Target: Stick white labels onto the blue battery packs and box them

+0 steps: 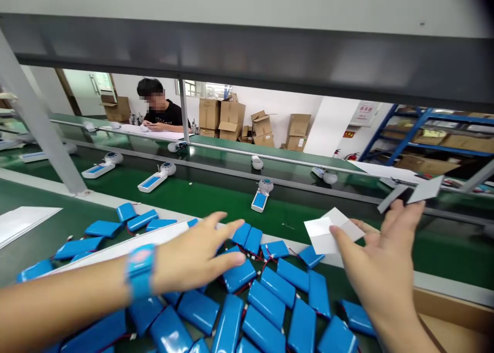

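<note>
My left hand [193, 255], with a blue band on the wrist, reaches over a heap of blue battery packs [266, 304] with its fingers spread and nothing in them. Beneath that forearm lies a long white sheet or strip [119, 250]. My right hand [386, 265] pinches thin white square pieces [328, 234] between thumb and finger. At its other fingertips are another white square [426, 189] and a narrow grey-white strip [392, 198]. Thin red and dark wires with small white plugs run among the packs.
A green conveyor belt [216, 193] crosses ahead, carrying white handheld devices [261, 196] with blue inserts. Left stands a slanted metal post [42, 111]; a shelf [247, 59] hangs overhead. A cardboard box [451, 312] is at lower right. A co-worker [164, 108] sits across the line.
</note>
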A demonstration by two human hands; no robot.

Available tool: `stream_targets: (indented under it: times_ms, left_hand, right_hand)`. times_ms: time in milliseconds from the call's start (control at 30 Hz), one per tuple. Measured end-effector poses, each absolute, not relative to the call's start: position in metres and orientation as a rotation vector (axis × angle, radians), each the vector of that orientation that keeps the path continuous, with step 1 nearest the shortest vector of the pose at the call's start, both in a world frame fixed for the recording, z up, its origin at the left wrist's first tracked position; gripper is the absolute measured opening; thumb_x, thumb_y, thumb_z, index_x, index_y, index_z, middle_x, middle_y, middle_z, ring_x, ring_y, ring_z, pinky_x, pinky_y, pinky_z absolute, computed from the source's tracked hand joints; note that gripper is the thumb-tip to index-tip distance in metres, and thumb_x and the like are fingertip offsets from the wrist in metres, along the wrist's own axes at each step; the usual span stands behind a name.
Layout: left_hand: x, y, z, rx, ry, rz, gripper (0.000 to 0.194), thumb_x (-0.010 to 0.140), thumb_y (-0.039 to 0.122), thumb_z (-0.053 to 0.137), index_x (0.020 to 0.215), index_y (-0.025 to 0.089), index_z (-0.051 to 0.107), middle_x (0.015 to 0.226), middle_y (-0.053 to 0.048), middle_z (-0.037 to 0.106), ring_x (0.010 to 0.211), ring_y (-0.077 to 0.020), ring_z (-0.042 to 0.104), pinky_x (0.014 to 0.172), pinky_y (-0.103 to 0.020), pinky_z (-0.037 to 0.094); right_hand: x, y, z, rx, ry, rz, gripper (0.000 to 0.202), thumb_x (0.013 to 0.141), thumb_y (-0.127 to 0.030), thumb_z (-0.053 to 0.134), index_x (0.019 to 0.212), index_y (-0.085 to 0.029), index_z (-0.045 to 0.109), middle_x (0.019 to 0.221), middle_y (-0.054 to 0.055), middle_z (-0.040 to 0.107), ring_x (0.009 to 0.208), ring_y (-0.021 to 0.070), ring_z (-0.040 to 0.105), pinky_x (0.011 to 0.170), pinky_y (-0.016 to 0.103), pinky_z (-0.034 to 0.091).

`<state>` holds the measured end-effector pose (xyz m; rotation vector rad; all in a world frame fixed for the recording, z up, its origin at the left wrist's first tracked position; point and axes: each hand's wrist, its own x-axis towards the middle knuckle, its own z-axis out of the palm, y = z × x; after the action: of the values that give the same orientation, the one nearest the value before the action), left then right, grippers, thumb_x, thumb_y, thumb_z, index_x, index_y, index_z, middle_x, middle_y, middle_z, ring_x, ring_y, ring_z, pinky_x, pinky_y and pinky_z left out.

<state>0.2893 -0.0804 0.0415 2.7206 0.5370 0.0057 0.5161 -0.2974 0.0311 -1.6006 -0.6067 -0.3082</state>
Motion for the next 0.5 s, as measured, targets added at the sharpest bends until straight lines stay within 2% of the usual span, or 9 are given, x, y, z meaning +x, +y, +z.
stream_targets:
  times_ms: [67, 100, 167, 233, 300, 367, 433, 500]
  left_hand:
    - [0.346, -0.094, 0.027, 2.697, 0.431, -0.123, 0.082, 0.091, 0.08, 0.032, 0.159, 0.037, 0.017, 0.166, -0.017, 0.018, 0.148, -0.0439, 0.028, 0.113, -0.061, 0.035]
    - [0.367, -0.097, 0.019, 2.701, 0.387, -0.164, 0.084, 0.09, 0.082, 0.029, 0.159, 0.036, 0.017, 0.165, -0.019, 0.019, 0.147, -0.0469, 0.026, 0.112, -0.065, 0.034]
    - [0.394, -0.1, 0.006, 2.717, 0.312, -0.221, 0.085, 0.087, 0.085, 0.029, 0.157, 0.037, 0.028, 0.163, -0.019, 0.024, 0.146, -0.0523, 0.024, 0.11, -0.071, 0.03]
    - [0.404, -0.099, -0.002, 2.751, 0.196, -0.236, 0.085, 0.085, 0.085, 0.035, 0.153, 0.034, 0.04, 0.161, -0.018, 0.031, 0.145, -0.0548, 0.023, 0.111, -0.072, 0.028]
    - [0.404, -0.096, -0.006, 2.792, 0.026, -0.21, 0.086, 0.084, 0.081, 0.047, 0.152, 0.029, 0.043, 0.16, -0.017, 0.033, 0.145, -0.0543, 0.022, 0.113, -0.07, 0.027]
    - [0.399, -0.093, -0.005, 2.807, -0.139, -0.199, 0.09, 0.083, 0.077, 0.055, 0.155, 0.026, 0.038, 0.161, -0.017, 0.032, 0.147, -0.0529, 0.019, 0.114, -0.07, 0.026]
    - [0.394, -0.088, -0.003, 2.778, -0.235, -0.233, 0.096, 0.081, 0.077, 0.059, 0.157, 0.026, 0.031, 0.164, -0.016, 0.025, 0.149, -0.0511, 0.013, 0.116, -0.07, 0.024]
    - [0.389, -0.083, -0.002, 2.719, -0.24, -0.237, 0.097, 0.081, 0.075, 0.061, 0.158, 0.025, 0.029, 0.166, -0.016, 0.019, 0.15, -0.0473, 0.016, 0.117, -0.065, 0.028]
  right_hand:
    - [0.52, -0.299, 0.03, -1.61, -0.62, -0.341, 0.121, 0.071, -0.042, 0.081, 0.155, -0.049, -0.006, 0.167, -0.006, 0.001, 0.118, 0.0277, 0.056, 0.062, 0.027, 0.062]
    - [0.523, -0.301, 0.029, -1.621, -0.628, -0.362, 0.119, 0.072, -0.043, 0.081, 0.155, -0.051, -0.005, 0.167, -0.007, 0.002, 0.116, 0.0267, 0.056, 0.062, 0.027, 0.062]
    - [0.529, -0.304, 0.027, -1.639, -0.643, -0.396, 0.116, 0.073, -0.043, 0.08, 0.154, -0.054, -0.003, 0.167, -0.009, 0.004, 0.112, 0.0249, 0.056, 0.065, 0.029, 0.062]
    - [0.536, -0.306, 0.024, -1.647, -0.655, -0.393, 0.113, 0.074, -0.043, 0.079, 0.153, -0.056, -0.001, 0.166, -0.01, 0.006, 0.11, 0.0234, 0.055, 0.07, 0.029, 0.062]
    - [0.542, -0.307, 0.02, -1.64, -0.645, -0.344, 0.11, 0.076, -0.042, 0.078, 0.153, -0.056, 0.0, 0.166, -0.01, 0.007, 0.11, 0.0227, 0.055, 0.071, 0.028, 0.062]
    - [0.546, -0.306, 0.015, -1.637, -0.619, -0.28, 0.108, 0.078, -0.042, 0.077, 0.153, -0.056, 0.0, 0.166, -0.011, 0.007, 0.111, 0.0232, 0.055, 0.07, 0.027, 0.062]
    - [0.549, -0.306, 0.009, -1.643, -0.594, -0.231, 0.107, 0.078, -0.043, 0.077, 0.154, -0.055, 0.002, 0.166, -0.01, 0.008, 0.112, 0.0243, 0.055, 0.071, 0.028, 0.062]
    - [0.55, -0.304, 0.003, -1.64, -0.587, -0.204, 0.11, 0.076, -0.043, 0.08, 0.153, -0.055, 0.003, 0.166, -0.008, 0.01, 0.111, 0.025, 0.057, 0.072, 0.03, 0.062]
